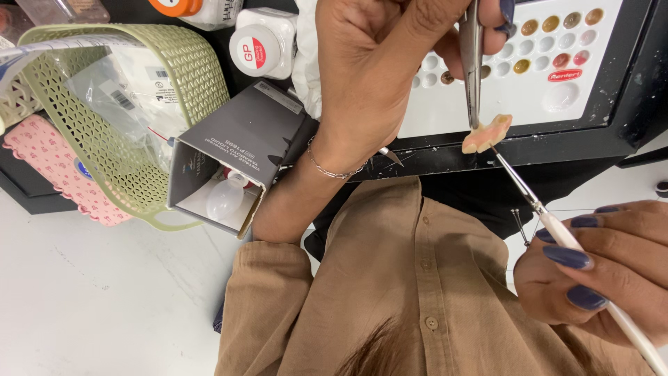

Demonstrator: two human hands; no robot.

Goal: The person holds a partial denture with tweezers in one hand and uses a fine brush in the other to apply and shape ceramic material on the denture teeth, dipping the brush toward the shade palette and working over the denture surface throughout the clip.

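L hand (pixel 376 69) pinched on tweezers (pixel 472 63) w/ tooth piece (pixel 487 134) at tips; R hand (pixel 598 271) gripping brush (pixel 557 233).

I take this for a dental lab bench: a white mixing palette (pixel 550 63) of shade wells far right, powder jars (pixel 263 43) far behind

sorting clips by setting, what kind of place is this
Probably a dental lab bench: tweezers hold a small tooth-coloured piece, a fine brush touches it, and a white mixing palette with colour wells lies behind.
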